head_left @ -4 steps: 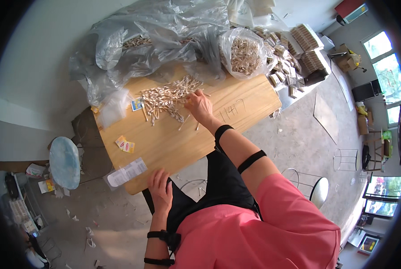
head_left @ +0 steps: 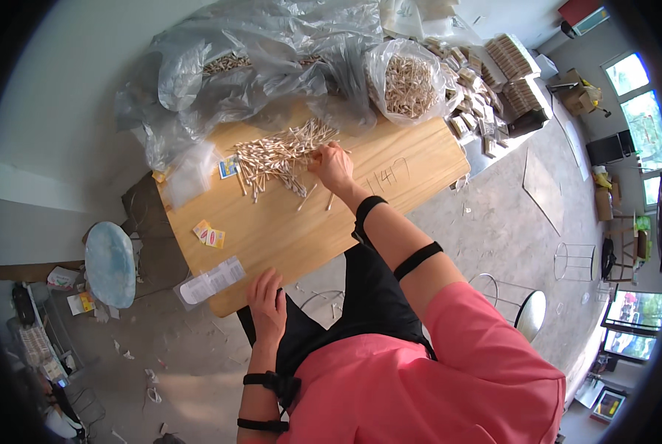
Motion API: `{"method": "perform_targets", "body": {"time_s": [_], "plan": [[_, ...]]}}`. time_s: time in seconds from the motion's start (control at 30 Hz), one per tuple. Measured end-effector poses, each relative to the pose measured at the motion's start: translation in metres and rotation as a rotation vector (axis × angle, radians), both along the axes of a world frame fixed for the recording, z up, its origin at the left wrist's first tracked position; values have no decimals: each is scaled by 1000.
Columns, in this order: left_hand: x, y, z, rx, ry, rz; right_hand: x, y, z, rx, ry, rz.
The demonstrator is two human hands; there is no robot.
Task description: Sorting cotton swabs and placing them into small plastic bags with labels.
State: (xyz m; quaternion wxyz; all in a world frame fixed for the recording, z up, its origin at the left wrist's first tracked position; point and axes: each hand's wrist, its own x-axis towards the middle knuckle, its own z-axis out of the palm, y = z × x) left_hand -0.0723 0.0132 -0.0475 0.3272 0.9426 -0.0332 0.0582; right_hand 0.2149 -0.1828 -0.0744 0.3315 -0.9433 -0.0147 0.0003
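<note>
A loose pile of cotton swabs (head_left: 279, 154) with pale sticks lies on the wooden table (head_left: 272, 229). At the right edge of this pile is my right hand (head_left: 334, 167). Its fingers are bent and closed among the swabs; their tips are partly hidden. Two single swabs lie apart, just below that hand. My left hand (head_left: 267, 305) is by the near edge of the table, above my left thigh. Its fingers are extended and it holds nothing. Left of the pile are a small blue and yellow card (head_left: 229, 167) and clear plastic bags (head_left: 189, 177).
Grey plastic sheeting (head_left: 272, 44) covers more swabs at the back, beside a full clear bag (head_left: 409, 85). Many small packs (head_left: 475, 111) are heaped at the back right. Yellow cards (head_left: 209, 234) and a clear packet (head_left: 212, 281) lie front left. Stools (head_left: 110, 264) stand nearby.
My left hand has shifted slightly forward, its fingers a little more spread. My right hand stays at the edge of the pile. The whole view has shifted slightly.
</note>
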Motion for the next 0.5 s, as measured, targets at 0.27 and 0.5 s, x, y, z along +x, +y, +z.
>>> {"method": "perform_targets", "body": {"time_s": [0.27, 0.5], "plan": [[8, -6, 2, -57, -5, 38, -33, -48, 15, 71, 67, -88], [6, 4, -1, -75, -26, 54, 10, -126, 128, 113, -665, -279]]}}
